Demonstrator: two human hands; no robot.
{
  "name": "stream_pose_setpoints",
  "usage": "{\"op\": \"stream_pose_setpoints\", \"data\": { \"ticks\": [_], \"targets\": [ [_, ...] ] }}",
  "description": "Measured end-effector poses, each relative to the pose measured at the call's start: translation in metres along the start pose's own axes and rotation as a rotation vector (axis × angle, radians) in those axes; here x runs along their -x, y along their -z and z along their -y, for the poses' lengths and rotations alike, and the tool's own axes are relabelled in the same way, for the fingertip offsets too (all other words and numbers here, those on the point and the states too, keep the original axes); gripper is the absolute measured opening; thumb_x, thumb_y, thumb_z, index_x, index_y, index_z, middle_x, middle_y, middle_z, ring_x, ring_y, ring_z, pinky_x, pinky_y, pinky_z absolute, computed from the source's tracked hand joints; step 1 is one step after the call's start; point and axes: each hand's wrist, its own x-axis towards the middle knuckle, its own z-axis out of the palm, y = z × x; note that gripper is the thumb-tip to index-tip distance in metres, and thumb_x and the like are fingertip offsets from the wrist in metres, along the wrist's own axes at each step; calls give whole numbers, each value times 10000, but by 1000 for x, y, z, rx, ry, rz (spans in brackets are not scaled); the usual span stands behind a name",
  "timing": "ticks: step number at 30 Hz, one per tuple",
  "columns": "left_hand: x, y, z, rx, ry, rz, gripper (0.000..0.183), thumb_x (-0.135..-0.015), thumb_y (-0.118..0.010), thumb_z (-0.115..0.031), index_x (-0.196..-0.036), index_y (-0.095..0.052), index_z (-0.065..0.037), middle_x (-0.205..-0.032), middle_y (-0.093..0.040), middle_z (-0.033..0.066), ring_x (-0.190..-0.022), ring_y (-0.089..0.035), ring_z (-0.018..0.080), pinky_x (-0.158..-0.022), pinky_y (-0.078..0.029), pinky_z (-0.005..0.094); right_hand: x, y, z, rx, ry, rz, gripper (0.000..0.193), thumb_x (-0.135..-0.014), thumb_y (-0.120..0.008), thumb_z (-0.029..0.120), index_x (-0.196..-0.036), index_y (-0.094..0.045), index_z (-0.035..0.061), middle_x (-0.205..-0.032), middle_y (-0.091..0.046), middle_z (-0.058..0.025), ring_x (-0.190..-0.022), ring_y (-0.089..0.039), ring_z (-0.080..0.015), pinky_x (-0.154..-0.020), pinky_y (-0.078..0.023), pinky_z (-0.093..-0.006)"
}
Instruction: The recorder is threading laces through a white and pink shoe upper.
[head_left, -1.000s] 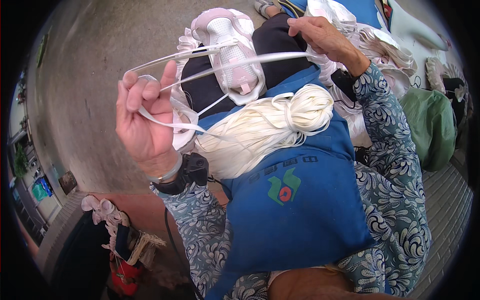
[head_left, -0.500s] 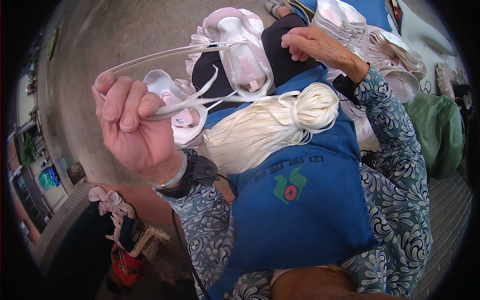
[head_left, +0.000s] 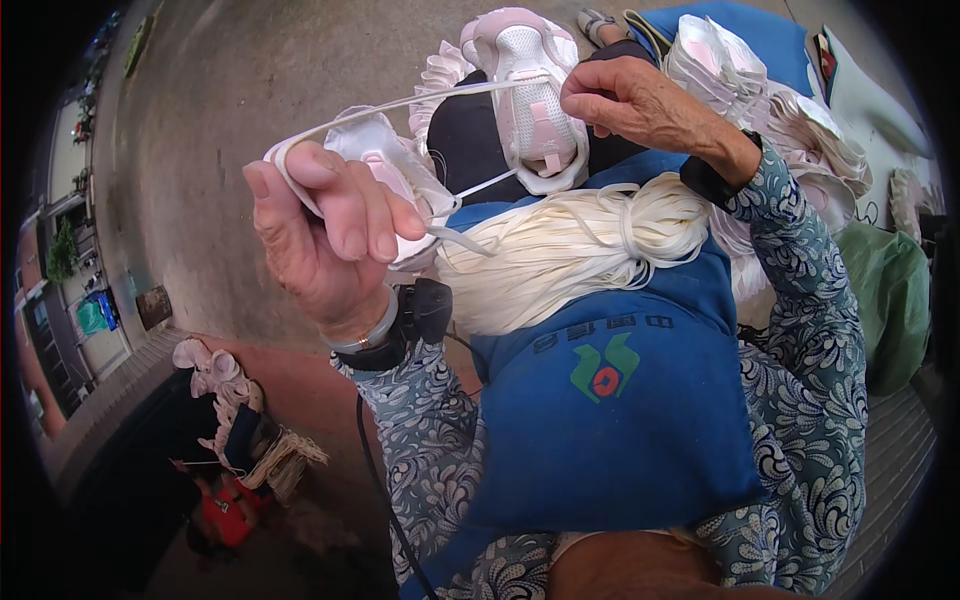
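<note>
My left hand (head_left: 325,235) is closed on a white shoelace (head_left: 430,99), which loops over its fingers. From there the lace stretches taut to a pink and white shoe upper (head_left: 530,110) lying across my dark-trousered legs. A short lace end hangs below the left fingers. Beside the upper's right edge is my right hand (head_left: 635,100), fingers curled together; whatever they grip, if anything, is hidden. A tied bundle of white laces (head_left: 570,250) rests on my blue apron (head_left: 610,450). Partly behind the left hand sits a second pink and white upper (head_left: 385,160).
Stacked shoe uppers (head_left: 805,140) stand to the right, near a green bag (head_left: 880,300). More uppers (head_left: 215,375) lie at the lower left, by a person in a red top (head_left: 230,510). A black cable (head_left: 375,470) runs past my left sleeve.
My left hand has turned, and the lace now wraps round its fingers. The loose lace ends have dropped lower. The view has shifted, moving the upper rightward in the picture, nearer my right hand.
</note>
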Motion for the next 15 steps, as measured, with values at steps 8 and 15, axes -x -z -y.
{"op": "stream_pose_setpoints", "data": {
  "ticks": [8,15],
  "targets": [
    [25,-35,18,-212,107,195,398,-893,-545,-198,-589,-579,56,-414,-517,77,-284,-457,146,-306,-417,286,8,-21,32,-799,-282,286,483,-916,-499,418,-975,-584,-54,-761,-613,-81,-661,-609,-120,-599,-514,-225],
    [48,-62,67,-212,601,651,211,-931,-505,-187,-794,-581,-46,-630,-592,66,-557,-596,218,-506,-442,300,20,-51,19,-1186,-573,81,324,-943,-503,173,-1172,-479,-55,-769,-623,-73,-622,-634,-136,-528,-539,-219]
  ]
}}
